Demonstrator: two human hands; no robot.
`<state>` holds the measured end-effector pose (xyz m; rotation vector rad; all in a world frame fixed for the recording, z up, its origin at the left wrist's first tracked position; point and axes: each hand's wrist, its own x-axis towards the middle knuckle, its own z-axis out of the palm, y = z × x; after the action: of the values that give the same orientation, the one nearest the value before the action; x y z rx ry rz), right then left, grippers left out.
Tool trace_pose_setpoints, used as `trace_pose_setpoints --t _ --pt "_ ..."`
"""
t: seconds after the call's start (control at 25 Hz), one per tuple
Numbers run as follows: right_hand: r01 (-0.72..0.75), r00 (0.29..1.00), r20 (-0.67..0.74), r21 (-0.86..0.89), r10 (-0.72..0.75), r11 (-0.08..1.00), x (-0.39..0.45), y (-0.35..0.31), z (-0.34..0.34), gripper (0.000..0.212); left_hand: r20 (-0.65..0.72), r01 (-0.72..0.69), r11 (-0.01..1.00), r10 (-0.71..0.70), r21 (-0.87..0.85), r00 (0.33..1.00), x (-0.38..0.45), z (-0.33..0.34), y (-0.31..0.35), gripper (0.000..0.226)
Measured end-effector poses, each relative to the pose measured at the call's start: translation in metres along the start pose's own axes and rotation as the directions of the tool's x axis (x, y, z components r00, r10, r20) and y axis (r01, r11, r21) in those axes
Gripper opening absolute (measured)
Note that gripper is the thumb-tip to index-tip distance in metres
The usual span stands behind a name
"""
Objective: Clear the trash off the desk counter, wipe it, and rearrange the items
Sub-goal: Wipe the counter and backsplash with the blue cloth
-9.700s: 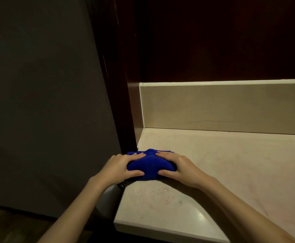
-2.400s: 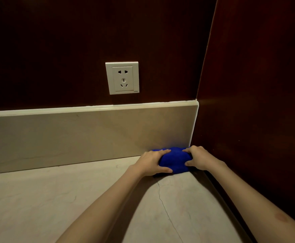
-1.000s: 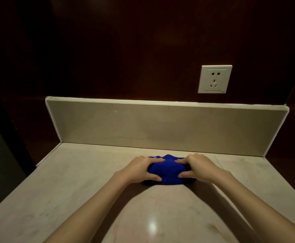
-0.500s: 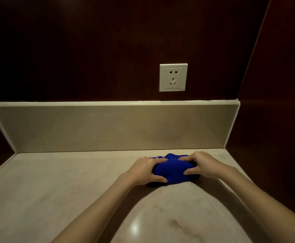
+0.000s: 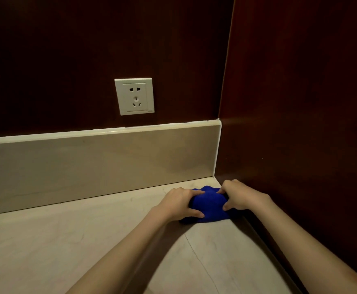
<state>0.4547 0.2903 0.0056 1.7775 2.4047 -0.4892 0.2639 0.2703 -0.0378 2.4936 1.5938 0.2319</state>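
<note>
- Counter [image 5: 71, 247] of pale marbled stone fills the lower part of the head view, with a thin dark crack [image 5: 196, 253] running across it between the two forearms
- blue cloth [image 5: 209, 205] lies bunched on the counter in the far right corner, close to the stone upstand [image 5: 92, 166] and just beside the dark wood side panel [image 5: 300, 124]
- left hand [image 5: 178, 202] grips the left side of the cloth, fingers curled over its top and thumb laid along its near edge
- right hand [image 5: 240, 197] grips the right side of the cloth, fingers bent over it, thumb pressed on its near edge; the back of this hand is next to the side panel
- white wall socket [image 5: 134, 96] sits on the dark wood back wall above the upstand, left of the corner
</note>
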Motion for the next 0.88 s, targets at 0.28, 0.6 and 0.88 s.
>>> trace_pose_setpoints --t 0.28,0.6,0.88 --pt "0.01 0.999 0.043 0.053 -0.012 0.999 -0.002 -0.001 0.004 0.047 0.006 0.011 0.998 -0.011 -0.056 1.0 -0.002 0.004 -0.005 0.072" --pt "0.056 0.998 0.025 0.013 -0.056 0.998 -0.018 -0.016 0.02 0.062 -0.029 0.005 0.99 -0.009 -0.14 1.0 -0.03 0.002 -0.015 0.07" --pt "0.175 0.984 0.034 -0.028 -0.174 0.984 -0.027 -0.073 0.032 0.058 -0.023 0.054 0.987 -0.059 -0.152 0.998 -0.089 -0.005 -0.059 0.071"
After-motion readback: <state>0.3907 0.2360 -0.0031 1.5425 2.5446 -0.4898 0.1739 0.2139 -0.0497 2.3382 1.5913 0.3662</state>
